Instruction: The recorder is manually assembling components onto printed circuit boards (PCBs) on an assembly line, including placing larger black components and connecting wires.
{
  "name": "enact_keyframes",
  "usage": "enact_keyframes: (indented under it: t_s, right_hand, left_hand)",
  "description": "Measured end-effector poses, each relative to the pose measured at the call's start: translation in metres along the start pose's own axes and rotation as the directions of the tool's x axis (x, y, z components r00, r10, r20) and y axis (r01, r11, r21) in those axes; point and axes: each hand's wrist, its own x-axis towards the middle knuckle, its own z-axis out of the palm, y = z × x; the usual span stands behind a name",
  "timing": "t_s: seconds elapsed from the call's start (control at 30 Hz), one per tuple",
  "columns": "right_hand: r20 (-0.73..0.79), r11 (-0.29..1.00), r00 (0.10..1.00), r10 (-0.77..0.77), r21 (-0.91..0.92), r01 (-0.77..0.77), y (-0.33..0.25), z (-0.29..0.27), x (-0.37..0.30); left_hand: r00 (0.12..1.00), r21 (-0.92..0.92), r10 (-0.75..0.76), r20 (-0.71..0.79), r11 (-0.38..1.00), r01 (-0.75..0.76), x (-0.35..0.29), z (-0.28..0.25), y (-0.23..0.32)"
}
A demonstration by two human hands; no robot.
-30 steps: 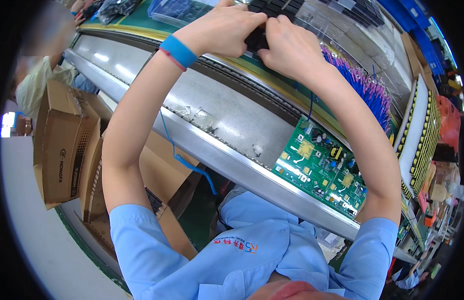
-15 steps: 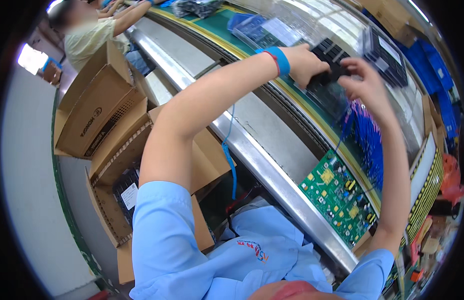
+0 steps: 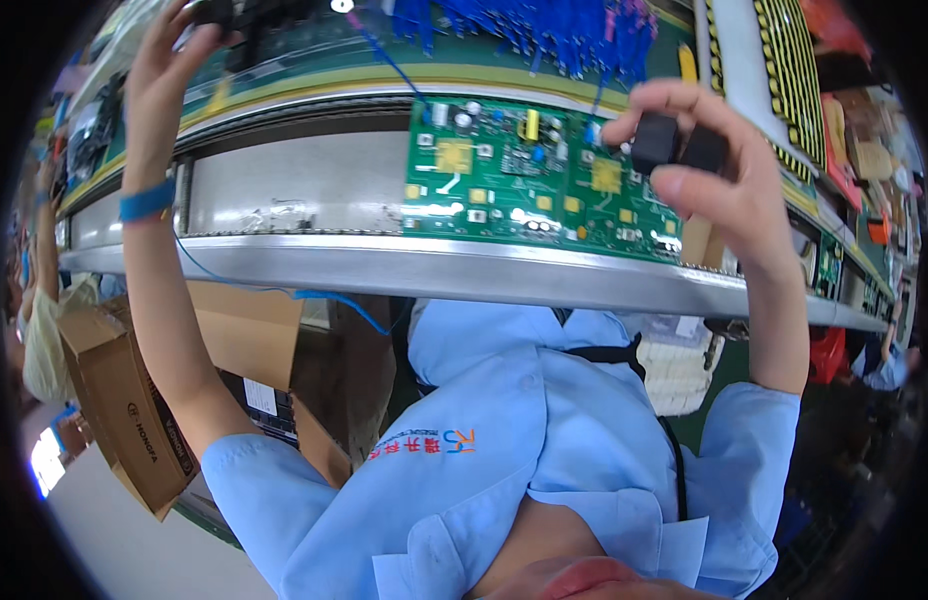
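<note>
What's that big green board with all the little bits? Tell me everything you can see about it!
The green circuit board is a flat, shiny rectangle lying parts-side up, its long side along the silvery metal rail. Yellow square patches dot it, and small parts, some white, blue or yellow, crowd toward its far side. Blue wires reach its far edge; I can't tell if they're attached. The right hand, holding black blocks, is over its right end; whether they touch is unclear.
</note>
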Motion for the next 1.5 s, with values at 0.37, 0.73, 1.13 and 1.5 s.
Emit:
enact_keyframes:
  t_s: [0.37, 0.73, 1.13, 1.5]
  right_hand:
    - [0.094, 0.757, 0.987, -0.129, -0.634, 0.159, 0.052, 0.025, -0.056]
    - [0.165, 0.592, 0.983, -0.08, -0.785, 0.18, 0.038, 0.03, -0.05]
    - [0.049, 0.998, 0.998, 0.04, -0.044, -0.037, 0.043, 0.007, -0.066]
    - [0.001, 0.953, 0.992, 0.126, 0.277, -0.122, 0.054, -0.013, -0.089]
  left_hand:
    - [0.889, -0.762, -0.323, 0.324, 0.468, 0.448, -0.06, 0.116, 0.088]
    - [0.845, -0.346, -0.338, 0.415, 0.8, 0.49, -0.067, 0.148, 0.123]
    - [0.882, 0.121, 0.157, 0.445, 0.965, -0.233, -0.079, 0.185, 0.133]
    - [0.769, 0.349, 0.095, 0.632, 0.851, -0.392, -0.073, 0.193, 0.149]
